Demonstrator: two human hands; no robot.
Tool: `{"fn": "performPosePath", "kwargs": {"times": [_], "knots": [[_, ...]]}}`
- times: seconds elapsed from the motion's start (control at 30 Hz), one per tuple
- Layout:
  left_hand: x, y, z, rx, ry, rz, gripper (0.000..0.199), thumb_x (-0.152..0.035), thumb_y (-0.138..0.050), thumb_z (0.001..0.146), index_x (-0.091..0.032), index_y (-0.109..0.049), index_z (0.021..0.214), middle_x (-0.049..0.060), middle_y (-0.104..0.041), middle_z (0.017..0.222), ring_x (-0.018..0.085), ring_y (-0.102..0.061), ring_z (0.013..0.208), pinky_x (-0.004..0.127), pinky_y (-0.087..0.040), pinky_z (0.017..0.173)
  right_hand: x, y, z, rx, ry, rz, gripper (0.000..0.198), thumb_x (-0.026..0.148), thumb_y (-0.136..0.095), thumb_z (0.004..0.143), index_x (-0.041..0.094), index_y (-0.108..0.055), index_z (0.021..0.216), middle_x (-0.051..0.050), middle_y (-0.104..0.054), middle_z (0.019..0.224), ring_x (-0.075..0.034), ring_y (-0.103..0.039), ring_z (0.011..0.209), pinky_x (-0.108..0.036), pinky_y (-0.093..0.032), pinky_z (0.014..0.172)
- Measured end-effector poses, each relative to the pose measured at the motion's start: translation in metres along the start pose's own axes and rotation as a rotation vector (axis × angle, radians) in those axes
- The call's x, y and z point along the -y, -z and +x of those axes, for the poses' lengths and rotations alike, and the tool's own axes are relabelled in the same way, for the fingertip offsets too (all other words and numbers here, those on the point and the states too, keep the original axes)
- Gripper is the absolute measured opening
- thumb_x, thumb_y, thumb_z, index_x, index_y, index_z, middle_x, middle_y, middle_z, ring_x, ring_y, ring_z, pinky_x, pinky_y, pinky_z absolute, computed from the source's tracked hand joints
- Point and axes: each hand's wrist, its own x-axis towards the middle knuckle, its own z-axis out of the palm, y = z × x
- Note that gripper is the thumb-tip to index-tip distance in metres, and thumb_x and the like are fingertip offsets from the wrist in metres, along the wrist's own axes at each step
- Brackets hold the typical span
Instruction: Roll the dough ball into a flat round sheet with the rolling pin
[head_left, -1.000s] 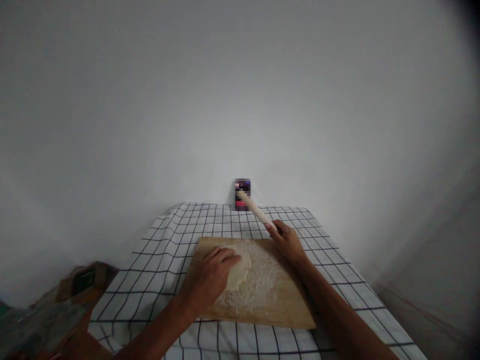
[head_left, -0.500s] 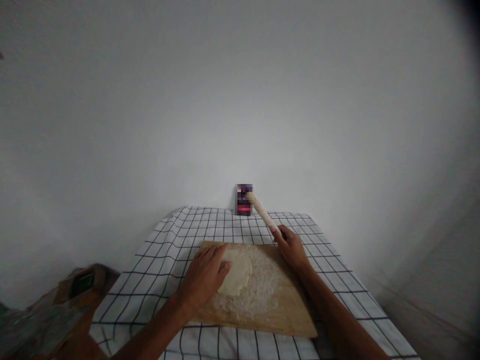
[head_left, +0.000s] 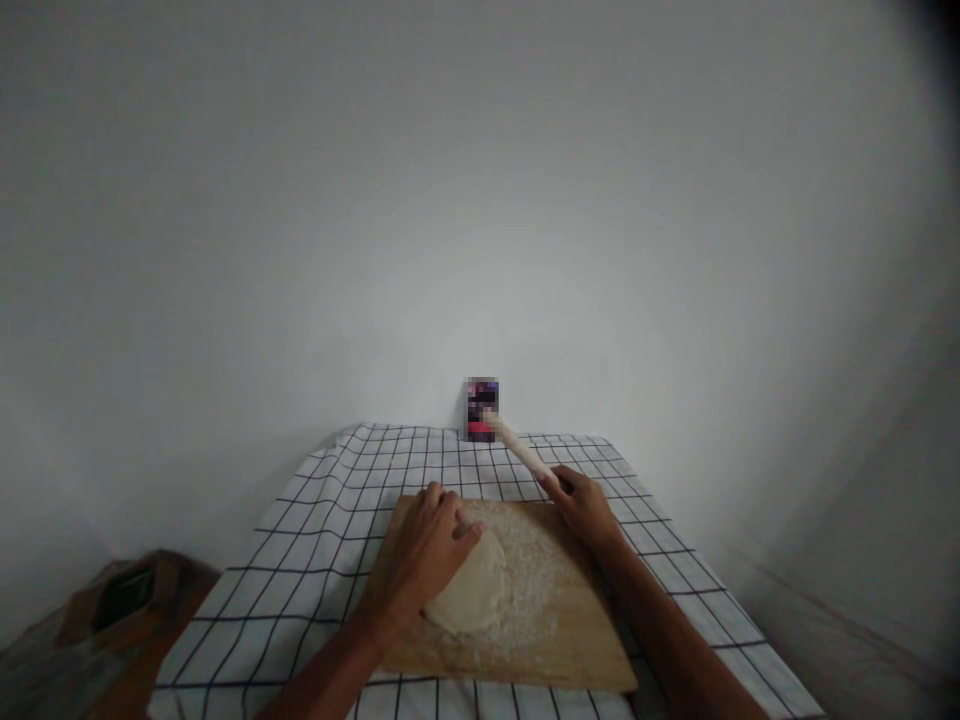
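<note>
A flat, round sheet of dough lies on the left part of a floured wooden board. My left hand is at the dough's upper left edge, its fingers bent and its thumb stretched over the top. The hand covers that edge, so the exact grip is partly hidden. In my right hand is a thin, pale rolling pin, held by one end near the board's far right corner. It is raised clear of the dough and points away to the far left.
A white cloth with a dark grid covers the table. A small dark and pink object, blurred into blocks, stands at the far edge against a plain wall. An open cardboard box is low on the left.
My left hand has shifted right over the dough, and its fingers have bent more. The dough sits slightly nearer me. The rolling pin has tipped lower at its far end.
</note>
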Motion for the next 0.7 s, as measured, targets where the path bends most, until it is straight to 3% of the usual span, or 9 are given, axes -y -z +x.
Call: {"fn": "performPosePath", "kwargs": {"times": [0.13, 0.2, 0.3, 0.43, 0.5, 0.57, 0.63, 0.7], "knots": [[0.006, 0.004, 0.008, -0.153, -0.180, 0.027, 0.019, -0.030, -0.072, 0.095, -0.024, -0.069, 0.113, 0.008, -0.070, 0.130, 0.030, -0.060, 0.127, 0.048, -0.046, 0.108, 0.023, 0.004, -0.006, 0.247, 0.115, -0.111, 0.048, 0.064, -0.060, 0.094, 0.021, -0.075, 0.080, -0.002, -0.067, 0.070, -0.018, -0.057, 0.064, -0.029, -0.034, 0.060], [0.012, 0.006, 0.010, -0.179, -0.226, -0.002, 0.018, -0.027, -0.067, 0.099, -0.025, -0.069, 0.117, 0.007, -0.073, 0.130, 0.028, -0.061, 0.127, 0.049, -0.042, 0.113, 0.039, 0.007, -0.009, 0.353, 0.186, -0.133, 0.042, 0.059, -0.062, 0.094, 0.021, -0.075, 0.079, -0.003, -0.071, 0.078, -0.019, -0.061, 0.070, -0.029, -0.037, 0.064], [0.020, 0.012, 0.005, -0.096, -0.259, -0.047, 0.015, -0.026, -0.062, 0.102, -0.026, -0.070, 0.115, 0.003, -0.078, 0.116, 0.024, -0.068, 0.112, 0.048, -0.043, 0.113, 0.063, 0.009, -0.019, 0.468, 0.246, -0.137, 0.033, 0.052, -0.064, 0.096, 0.024, -0.078, 0.085, -0.004, -0.074, 0.084, -0.019, -0.062, 0.073, -0.030, -0.038, 0.066], [0.023, 0.023, -0.015, 0.034, -0.270, -0.028, 0.018, -0.032, -0.057, 0.106, -0.024, -0.073, 0.103, 0.003, -0.079, 0.104, 0.023, -0.072, 0.100, 0.040, -0.052, 0.091, 0.086, 0.004, -0.043, 0.528, 0.293, -0.157, 0.022, 0.046, -0.069, 0.097, 0.027, -0.079, 0.090, -0.003, -0.077, 0.088, -0.022, -0.070, 0.078, -0.032, -0.048, 0.069], [0.023, 0.025, -0.025, 0.067, -0.241, -0.005, 0.023, -0.033, -0.056, 0.106, -0.023, -0.074, 0.095, 0.004, -0.077, 0.099, 0.023, -0.073, 0.093, 0.036, -0.054, 0.083, 0.099, 0.001, -0.059, 0.441, 0.325, -0.205, 0.015, 0.042, -0.074, 0.094, 0.029, -0.080, 0.100, -0.006, -0.080, 0.101, -0.026, -0.075, 0.090, -0.036, -0.057, 0.077], [0.022, 0.024, -0.032, 0.070, -0.211, 0.013, 0.024, -0.033, -0.058, 0.105, -0.022, -0.074, 0.091, 0.005, -0.077, 0.098, 0.024, -0.073, 0.094, 0.037, -0.055, 0.083, 0.121, 0.002, -0.075, 0.235, 0.442, -0.276, 0.030, 0.036, -0.078, 0.090, 0.032, -0.077, 0.119, -0.009, -0.074, 0.134, -0.033, -0.072, 0.118, -0.047, -0.061, 0.096], [0.022, 0.023, -0.034, 0.061, -0.202, 0.011, 0.024, -0.033, -0.057, 0.105, -0.022, -0.073, 0.091, 0.006, -0.077, 0.100, 0.025, -0.072, 0.099, 0.038, -0.056, 0.085, 0.151, 0.011, -0.088, -0.007, 0.621, -0.342, 0.042, 0.028, -0.077, 0.088, 0.034, -0.072, 0.129, -0.009, -0.054, 0.162, -0.041, -0.052, 0.147, -0.064, -0.051, 0.116], [0.022, 0.023, -0.034, 0.061, -0.204, 0.000, 0.025, -0.033, -0.056, 0.106, -0.021, -0.072, 0.090, 0.006, -0.077, 0.100, 0.026, -0.071, 0.100, 0.039, -0.056, 0.086, 0.186, 0.026, -0.100, -0.164, 0.787, -0.350, 0.037, 0.019, -0.077, 0.084, 0.036, -0.074, 0.118, -0.005, -0.046, 0.167, -0.045, -0.032, 0.159, -0.073, -0.033, 0.128]]}}
